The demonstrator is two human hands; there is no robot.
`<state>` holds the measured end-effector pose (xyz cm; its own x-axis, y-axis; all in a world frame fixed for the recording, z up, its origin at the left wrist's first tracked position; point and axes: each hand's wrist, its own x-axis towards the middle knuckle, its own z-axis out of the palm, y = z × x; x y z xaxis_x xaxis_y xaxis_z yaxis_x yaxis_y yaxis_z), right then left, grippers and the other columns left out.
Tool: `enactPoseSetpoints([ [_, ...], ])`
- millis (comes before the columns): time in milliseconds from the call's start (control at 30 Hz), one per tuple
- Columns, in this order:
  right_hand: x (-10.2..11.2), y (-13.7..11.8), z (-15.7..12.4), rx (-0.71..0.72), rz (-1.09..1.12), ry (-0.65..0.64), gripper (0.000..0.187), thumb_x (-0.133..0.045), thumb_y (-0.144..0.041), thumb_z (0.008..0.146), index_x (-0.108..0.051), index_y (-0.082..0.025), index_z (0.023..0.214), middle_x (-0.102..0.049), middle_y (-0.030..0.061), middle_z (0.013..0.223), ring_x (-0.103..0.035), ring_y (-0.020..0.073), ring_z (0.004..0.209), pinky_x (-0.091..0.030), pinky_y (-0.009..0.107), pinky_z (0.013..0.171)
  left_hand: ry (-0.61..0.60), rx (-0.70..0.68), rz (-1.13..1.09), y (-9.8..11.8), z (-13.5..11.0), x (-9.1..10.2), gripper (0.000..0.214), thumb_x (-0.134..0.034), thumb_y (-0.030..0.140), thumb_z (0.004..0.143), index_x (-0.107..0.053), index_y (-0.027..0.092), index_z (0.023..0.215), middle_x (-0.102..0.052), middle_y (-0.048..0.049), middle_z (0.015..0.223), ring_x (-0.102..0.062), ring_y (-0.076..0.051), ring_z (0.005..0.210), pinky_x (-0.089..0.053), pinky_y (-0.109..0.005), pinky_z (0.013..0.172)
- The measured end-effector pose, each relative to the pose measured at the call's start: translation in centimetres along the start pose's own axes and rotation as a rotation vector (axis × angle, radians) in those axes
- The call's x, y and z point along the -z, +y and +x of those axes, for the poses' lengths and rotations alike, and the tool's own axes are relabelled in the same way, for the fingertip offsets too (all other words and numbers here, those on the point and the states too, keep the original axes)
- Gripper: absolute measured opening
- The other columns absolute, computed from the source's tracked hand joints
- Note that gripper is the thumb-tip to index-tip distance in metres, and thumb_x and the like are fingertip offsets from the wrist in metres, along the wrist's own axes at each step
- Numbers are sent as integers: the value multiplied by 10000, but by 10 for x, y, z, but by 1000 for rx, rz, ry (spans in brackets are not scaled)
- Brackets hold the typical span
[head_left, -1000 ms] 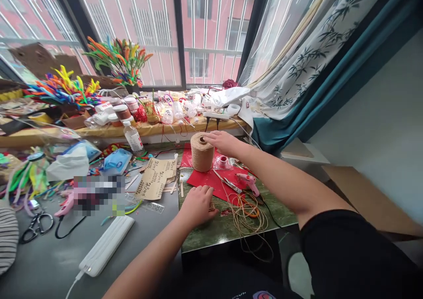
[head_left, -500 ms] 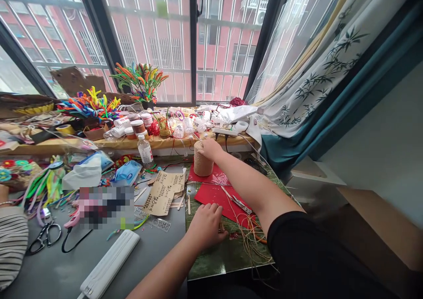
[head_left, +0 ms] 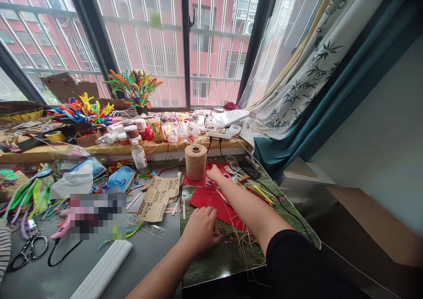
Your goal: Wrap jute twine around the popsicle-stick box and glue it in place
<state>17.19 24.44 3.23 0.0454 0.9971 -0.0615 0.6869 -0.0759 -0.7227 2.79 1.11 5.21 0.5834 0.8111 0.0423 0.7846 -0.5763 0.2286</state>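
Observation:
My left hand (head_left: 201,228) rests low over the green tabletop, its fingers curled round a small brown object (head_left: 216,231) that is mostly hidden under them. My right hand (head_left: 214,174) is stretched forward over a red sheet (head_left: 195,182), just right of a spool of tan twine (head_left: 195,163). Its fingers look bunched, and what they hold, if anything, is hidden. The spool stands upright and apart from the hand. A second red sheet (head_left: 208,201) lies under my right forearm. Loose twine (head_left: 246,248) is tangled near my right elbow.
Sandpaper (head_left: 158,200) and wooden sticks (head_left: 184,209) lie left of the red sheets. Scissors (head_left: 29,251), a white bar-shaped device (head_left: 104,270) and a bottle (head_left: 139,154) are further left. A phone (head_left: 250,168) and pencils (head_left: 261,193) lie right. A striped sleeve (head_left: 4,246) shows at the left edge.
My right hand has let go of the spool's top and moved down to its right side. The left hand stays curled. The whole view has shifted slightly.

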Motion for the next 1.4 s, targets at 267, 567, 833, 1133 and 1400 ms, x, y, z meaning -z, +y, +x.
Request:
enactPoseSetpoints([
  [267,-6,-6,-10,-78,45,-39,375,-664,-365,1017,-616,-174,1337,-638,111,1336,-673,253,1128,-595,465,947,50,1,12,5,-3,-1,730,-777,553,770,-561,208,1376,-671,-134,1274,-613,-342,1162,-454,-484,1012],
  [567,14,14,-51,13,-19,-130,325,-637,-345,1031,-643,-182,1313,-652,120,1342,-667,258,1164,-570,453,993,44,-2,19,6,-1,0,749,-782,538,777,-547,206,1407,-664,-135,1304,-601,-334,1191,-436,-466,1036],
  [833,58,38,-148,150,-138,-139,425,-466,-200,1036,-617,-176,1433,-679,134,1420,-624,271,1334,-439,363,1127,24,-5,29,6,-1,-1,743,-765,554,794,-548,202,1411,-667,-130,1277,-610,-339,1178,-447,-466,1008],
  [1133,101,26,-272,259,-290,-207,523,-375,-203,1012,-558,-153,1499,-737,158,1309,-728,286,1154,-537,380,967,53,-24,34,5,-1,-4,745,-768,548,803,-542,199,1421,-658,-129,1322,-598,-336,1197,-436,-460,1014],
  [1400,153,18,-328,235,-328,-338,498,-353,-269,1051,-570,-225,1497,-715,123,1363,-716,281,1186,-530,377,977,58,-31,27,4,1,-6,744,-763,540,806,-539,186,1421,-650,-129,1337,-593,-336,1199,-432,-465,1026],
])
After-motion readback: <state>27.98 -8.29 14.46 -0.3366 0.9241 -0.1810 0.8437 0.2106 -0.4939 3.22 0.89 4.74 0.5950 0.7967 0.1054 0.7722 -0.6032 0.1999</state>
